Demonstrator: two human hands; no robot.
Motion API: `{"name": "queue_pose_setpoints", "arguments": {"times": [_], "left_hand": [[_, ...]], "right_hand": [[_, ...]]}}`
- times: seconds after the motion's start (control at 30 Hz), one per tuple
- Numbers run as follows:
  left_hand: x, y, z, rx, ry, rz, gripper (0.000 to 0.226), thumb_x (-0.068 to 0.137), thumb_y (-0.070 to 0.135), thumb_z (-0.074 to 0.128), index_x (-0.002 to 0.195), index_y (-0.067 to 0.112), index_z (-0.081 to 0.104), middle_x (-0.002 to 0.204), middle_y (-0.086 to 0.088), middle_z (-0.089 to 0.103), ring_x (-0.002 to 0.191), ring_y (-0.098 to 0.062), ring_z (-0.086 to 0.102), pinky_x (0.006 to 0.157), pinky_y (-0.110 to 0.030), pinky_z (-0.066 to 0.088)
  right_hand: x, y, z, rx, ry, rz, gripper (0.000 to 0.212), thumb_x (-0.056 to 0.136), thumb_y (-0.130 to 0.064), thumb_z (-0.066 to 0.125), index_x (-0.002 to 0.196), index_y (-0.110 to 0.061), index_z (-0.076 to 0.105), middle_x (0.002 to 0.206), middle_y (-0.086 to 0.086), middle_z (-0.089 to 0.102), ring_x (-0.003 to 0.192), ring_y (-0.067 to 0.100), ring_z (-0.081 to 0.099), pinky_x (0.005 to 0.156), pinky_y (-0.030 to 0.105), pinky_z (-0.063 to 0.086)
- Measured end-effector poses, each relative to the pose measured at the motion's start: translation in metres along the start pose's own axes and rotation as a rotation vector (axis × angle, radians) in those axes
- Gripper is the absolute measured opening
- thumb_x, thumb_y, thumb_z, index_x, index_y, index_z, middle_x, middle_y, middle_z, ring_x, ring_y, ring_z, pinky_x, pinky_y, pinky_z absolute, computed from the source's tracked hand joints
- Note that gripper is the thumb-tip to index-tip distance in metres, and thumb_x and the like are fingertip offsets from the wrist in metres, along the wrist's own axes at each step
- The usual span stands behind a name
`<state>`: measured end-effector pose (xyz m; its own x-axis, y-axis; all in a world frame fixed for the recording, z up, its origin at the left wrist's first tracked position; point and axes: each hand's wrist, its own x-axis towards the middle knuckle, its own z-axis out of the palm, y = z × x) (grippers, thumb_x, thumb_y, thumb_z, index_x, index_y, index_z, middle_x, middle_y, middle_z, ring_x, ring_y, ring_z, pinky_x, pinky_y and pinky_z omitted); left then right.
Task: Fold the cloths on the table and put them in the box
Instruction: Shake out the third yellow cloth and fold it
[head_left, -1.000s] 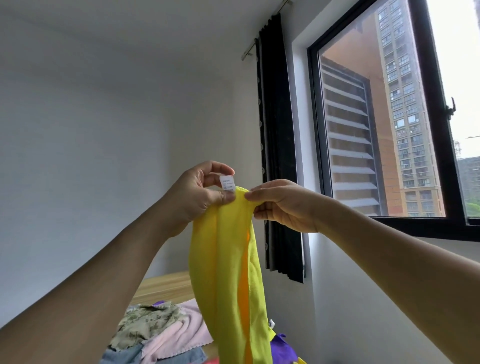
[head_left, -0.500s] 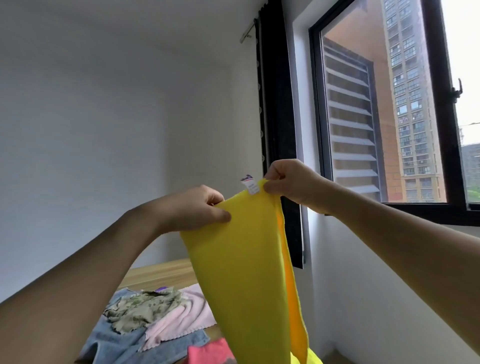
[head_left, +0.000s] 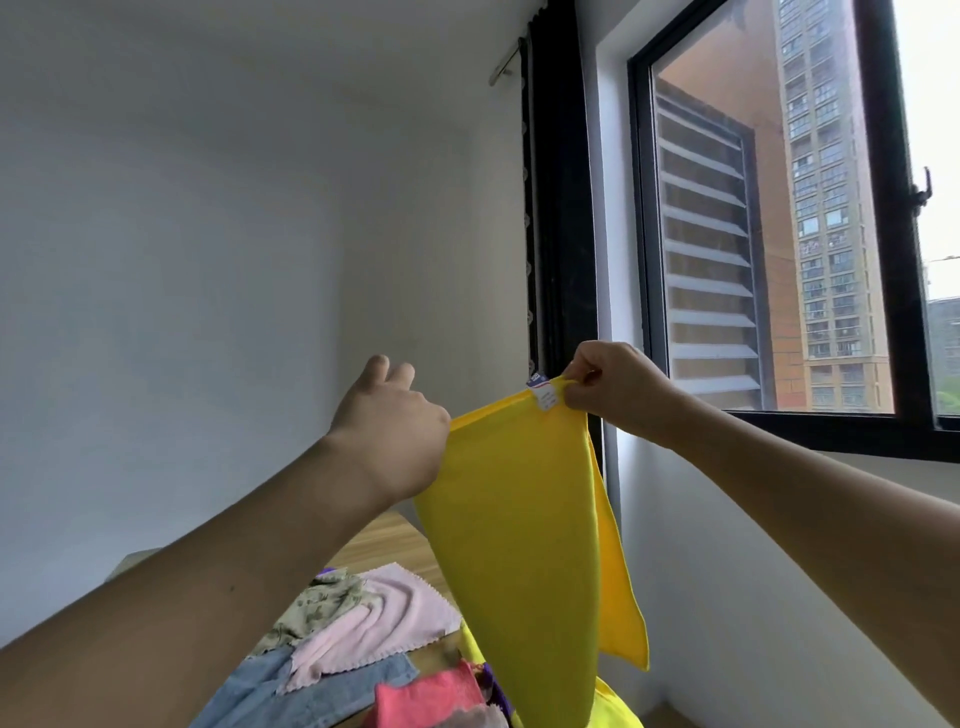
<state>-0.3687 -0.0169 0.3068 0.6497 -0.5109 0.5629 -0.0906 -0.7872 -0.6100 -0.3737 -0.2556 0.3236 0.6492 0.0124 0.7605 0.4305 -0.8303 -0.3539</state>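
Observation:
A yellow cloth (head_left: 514, 525) hangs in the air in front of me, held by its top edge. My right hand (head_left: 615, 392) pinches the top right corner beside a small white label (head_left: 544, 398). My left hand (head_left: 392, 426) holds the top left corner, its back toward me and two fingers sticking up. Below, on the wooden table (head_left: 384, 545), lies a pile of cloths: a pink one (head_left: 384, 618), a camouflage-patterned one (head_left: 322, 608), a light blue denim one (head_left: 291, 691) and a coral red one (head_left: 426, 701). The box is out of view.
A white wall fills the left. A black curtain (head_left: 558, 234) hangs beside a black-framed window (head_left: 779, 218) on the right, with high-rise buildings outside. A purple cloth edge (head_left: 493, 680) shows under the yellow cloth.
My hands have drawn further apart, spreading the yellow cloth's top edge wider. My view has tilted down a little, showing more of the cloth pile.

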Motion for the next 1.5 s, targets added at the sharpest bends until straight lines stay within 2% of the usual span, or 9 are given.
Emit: {"name": "queue_pose_setpoints", "arguments": {"times": [0.37, 0.57, 0.73, 0.9, 1.07, 1.13, 1.27, 1.4, 1.5], "left_hand": [[0.006, -0.006, 0.002, 0.133, 0.232, -0.275, 0.030, 0.093, 0.011, 0.035, 0.120, 0.012, 0.049, 0.115, -0.008, 0.059, 0.125, -0.033, 0.032, 0.099, -0.049, 0.014], [0.013, -0.019, 0.007, 0.151, 0.275, -0.428, 0.060, 0.097, 0.027, 0.023, 0.153, 0.018, 0.006, 0.147, -0.017, 0.037, 0.144, -0.046, 0.006, 0.102, -0.074, -0.011], [0.014, -0.030, 0.013, 0.084, 0.283, -0.425, 0.043, 0.098, 0.023, 0.030, 0.140, 0.016, 0.038, 0.142, -0.013, 0.041, 0.141, -0.044, 0.017, 0.101, -0.078, -0.005], [0.019, -0.029, 0.023, -0.126, -0.033, -0.341, 0.033, 0.090, 0.009, 0.039, 0.116, 0.012, 0.059, 0.120, -0.012, 0.053, 0.116, -0.034, 0.048, 0.103, -0.058, 0.035], [0.023, -0.027, 0.024, -0.267, 0.201, -0.349, 0.017, 0.094, 0.007, 0.043, 0.090, 0.013, 0.058, 0.075, -0.002, 0.047, 0.073, -0.024, 0.048, 0.063, -0.032, 0.040], [0.027, -0.032, 0.025, -0.343, 0.110, -0.364, 0.013, 0.089, 0.007, 0.048, 0.082, 0.014, 0.057, 0.068, -0.001, 0.047, 0.069, -0.024, 0.051, 0.063, -0.030, 0.040], [0.026, -0.051, 0.031, -0.524, 0.267, -0.476, 0.023, 0.080, 0.013, 0.052, 0.061, 0.015, 0.041, 0.061, -0.003, 0.043, 0.065, -0.028, 0.046, 0.061, -0.030, 0.034], [0.032, -0.056, 0.032, -0.951, 0.135, -0.550, 0.026, 0.074, 0.003, 0.045, 0.056, 0.017, 0.031, 0.057, -0.002, 0.031, 0.055, -0.022, 0.028, 0.053, -0.025, 0.020], [0.039, -0.053, 0.040, -1.381, 0.031, -0.672, 0.016, 0.078, 0.003, 0.040, 0.065, 0.013, 0.042, 0.071, -0.007, 0.043, 0.064, -0.023, 0.039, 0.059, -0.029, 0.034]], "right_hand": [[0.001, -0.014, -0.002, 0.676, -0.097, 0.270, 0.009, 0.089, 0.002, 0.060, 0.085, -0.005, 0.056, 0.090, 0.013, 0.064, 0.079, 0.022, 0.067, 0.071, 0.030, 0.060], [0.004, -0.027, -0.001, 0.779, -0.197, 0.256, 0.033, 0.087, 0.008, 0.061, 0.117, -0.005, 0.057, 0.108, 0.018, 0.066, 0.089, 0.029, 0.070, 0.074, 0.036, 0.061], [0.010, -0.034, 0.005, 0.562, -0.292, 0.249, 0.015, 0.087, 0.006, 0.062, 0.098, -0.005, 0.066, 0.104, 0.017, 0.069, 0.094, 0.033, 0.070, 0.079, 0.039, 0.060], [0.008, -0.030, 0.020, 0.260, -0.376, 0.310, 0.014, 0.091, 0.004, 0.057, 0.094, -0.008, 0.064, 0.093, 0.018, 0.070, 0.084, 0.029, 0.072, 0.079, 0.040, 0.060], [0.015, -0.024, 0.036, -0.092, 0.216, 0.035, 0.017, 0.088, -0.003, 0.054, 0.090, -0.016, 0.065, 0.084, 0.002, 0.065, 0.071, 0.016, 0.063, 0.056, 0.030, 0.054], [0.017, -0.024, 0.036, 0.089, 0.110, 0.144, 0.015, 0.089, -0.002, 0.053, 0.092, -0.010, 0.065, 0.087, 0.006, 0.066, 0.075, 0.022, 0.066, 0.063, 0.034, 0.059], [0.010, -0.023, 0.023, 0.809, -0.559, 0.470, 0.019, 0.092, 0.001, 0.043, 0.084, -0.006, 0.059, 0.078, 0.010, 0.066, 0.068, 0.021, 0.065, 0.068, 0.030, 0.058], [0.018, -0.016, 0.028, 1.153, -0.426, 0.459, 0.026, 0.094, -0.001, 0.039, 0.084, -0.008, 0.062, 0.072, 0.006, 0.067, 0.062, 0.016, 0.066, 0.067, 0.028, 0.057], [0.023, -0.014, 0.051, 1.181, -0.319, 0.535, 0.026, 0.097, -0.002, 0.039, 0.087, -0.006, 0.063, 0.067, 0.005, 0.069, 0.056, 0.014, 0.067, 0.058, 0.025, 0.058]]}}
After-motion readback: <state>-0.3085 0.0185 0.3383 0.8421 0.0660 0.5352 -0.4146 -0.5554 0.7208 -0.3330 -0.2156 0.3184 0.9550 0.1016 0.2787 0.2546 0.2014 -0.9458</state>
